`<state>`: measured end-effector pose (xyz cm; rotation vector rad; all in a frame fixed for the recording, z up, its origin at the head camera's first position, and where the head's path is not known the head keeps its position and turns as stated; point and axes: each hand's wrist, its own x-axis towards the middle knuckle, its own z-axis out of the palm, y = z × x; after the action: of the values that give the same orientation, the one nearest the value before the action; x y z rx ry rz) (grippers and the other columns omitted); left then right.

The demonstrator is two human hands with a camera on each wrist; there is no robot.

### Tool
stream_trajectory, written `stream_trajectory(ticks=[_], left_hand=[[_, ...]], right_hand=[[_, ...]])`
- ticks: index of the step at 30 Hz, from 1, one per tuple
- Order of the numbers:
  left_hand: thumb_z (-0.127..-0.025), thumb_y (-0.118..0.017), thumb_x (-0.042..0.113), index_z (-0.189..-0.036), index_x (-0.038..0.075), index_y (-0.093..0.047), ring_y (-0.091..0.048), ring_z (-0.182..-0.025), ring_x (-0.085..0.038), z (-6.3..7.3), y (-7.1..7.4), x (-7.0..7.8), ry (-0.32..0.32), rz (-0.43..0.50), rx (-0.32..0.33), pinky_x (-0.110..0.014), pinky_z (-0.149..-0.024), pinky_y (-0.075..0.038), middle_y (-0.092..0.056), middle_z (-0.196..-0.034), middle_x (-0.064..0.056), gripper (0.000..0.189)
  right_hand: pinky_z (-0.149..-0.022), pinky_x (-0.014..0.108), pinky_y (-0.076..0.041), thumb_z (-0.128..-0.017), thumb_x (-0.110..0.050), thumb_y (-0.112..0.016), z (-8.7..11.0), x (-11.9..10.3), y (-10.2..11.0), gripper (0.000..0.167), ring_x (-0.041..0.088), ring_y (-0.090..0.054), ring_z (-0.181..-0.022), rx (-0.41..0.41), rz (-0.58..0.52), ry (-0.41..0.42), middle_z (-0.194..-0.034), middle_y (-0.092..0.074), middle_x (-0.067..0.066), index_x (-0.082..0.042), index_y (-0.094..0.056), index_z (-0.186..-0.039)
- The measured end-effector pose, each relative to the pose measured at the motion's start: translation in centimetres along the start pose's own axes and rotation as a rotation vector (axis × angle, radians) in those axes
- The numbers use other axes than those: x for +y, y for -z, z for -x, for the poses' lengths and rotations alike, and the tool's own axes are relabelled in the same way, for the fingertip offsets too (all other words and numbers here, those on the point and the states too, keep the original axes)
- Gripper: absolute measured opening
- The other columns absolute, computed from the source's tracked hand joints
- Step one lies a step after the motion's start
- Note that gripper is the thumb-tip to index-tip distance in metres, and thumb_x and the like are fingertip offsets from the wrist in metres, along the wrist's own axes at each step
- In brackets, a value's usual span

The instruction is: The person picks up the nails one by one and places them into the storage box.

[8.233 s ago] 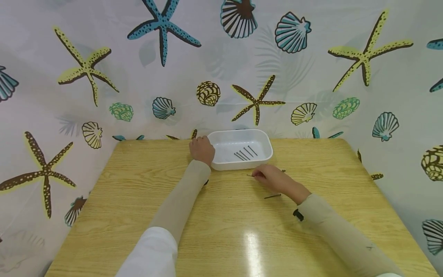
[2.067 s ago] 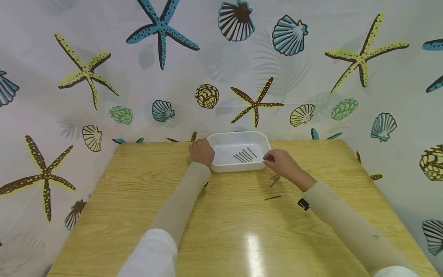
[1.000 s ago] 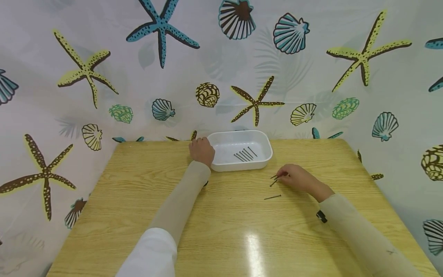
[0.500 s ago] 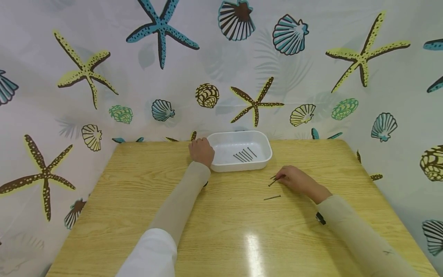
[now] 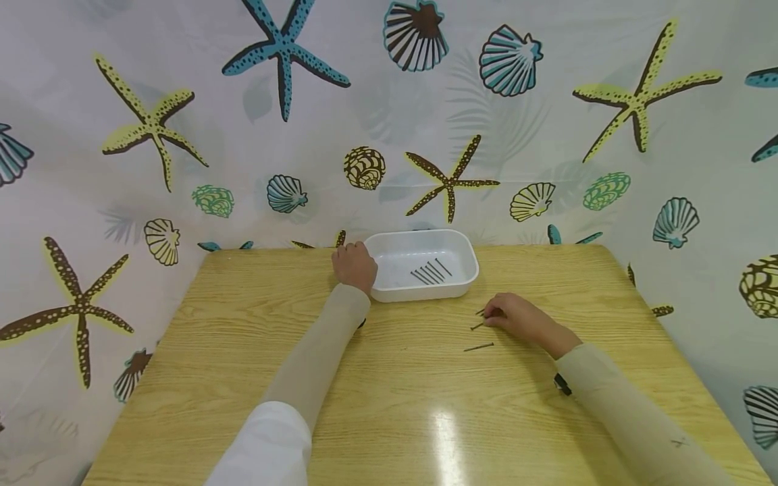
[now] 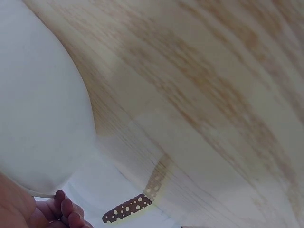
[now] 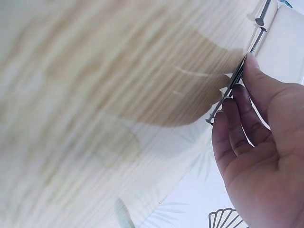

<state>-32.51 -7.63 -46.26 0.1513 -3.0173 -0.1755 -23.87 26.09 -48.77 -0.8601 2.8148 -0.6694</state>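
A white plastic tray (image 5: 422,291) stands near the table's back edge, with several nails (image 5: 430,271) lying in it side by side. My left hand (image 5: 355,266) grips its left rim; the left wrist view shows the thumb and curled fingers (image 6: 61,209) at the rim. In front of the tray's right corner, my right hand (image 5: 516,320) pinches a nail (image 7: 235,80) between thumb and fingertips, low over the table. Nails overlap at those fingertips, so how many are held is hidden. A separate nail (image 5: 479,347) lies nearer to me.
The wood-grain table (image 5: 389,405) reaches back to a hanging cloth (image 5: 340,101) printed with starfish and shells, which also surrounds both sides. Another nail's head (image 7: 260,21) shows beyond the fingertips in the right wrist view.
Since the oldest frame one more nail lies in the tray. My right hand has moved from the tray's right corner back to the nails on the table. My left hand has stayed put.
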Motion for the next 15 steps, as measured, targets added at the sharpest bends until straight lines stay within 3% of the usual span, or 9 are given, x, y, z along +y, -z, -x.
stream_trajectory(ticks=[15], left_hand=[[-0.095,-0.044,0.028,-0.109,0.004,-0.059,-0.051,-0.1,-0.029,-0.38,-0.6,-0.03,0.005,-0.004,0.007,-0.042,-0.091,-0.036,-0.06,-0.103,-0.011,0.031]], right_hand=[[-0.064,0.028,-0.045,-0.087,-0.017,-0.065,0.47,-0.45,-0.55,0.006,0.008,-0.052,-0.07,-0.011,-0.091,-0.021,-0.08,-0.058,-0.006,-0.012,-0.062,-0.087]])
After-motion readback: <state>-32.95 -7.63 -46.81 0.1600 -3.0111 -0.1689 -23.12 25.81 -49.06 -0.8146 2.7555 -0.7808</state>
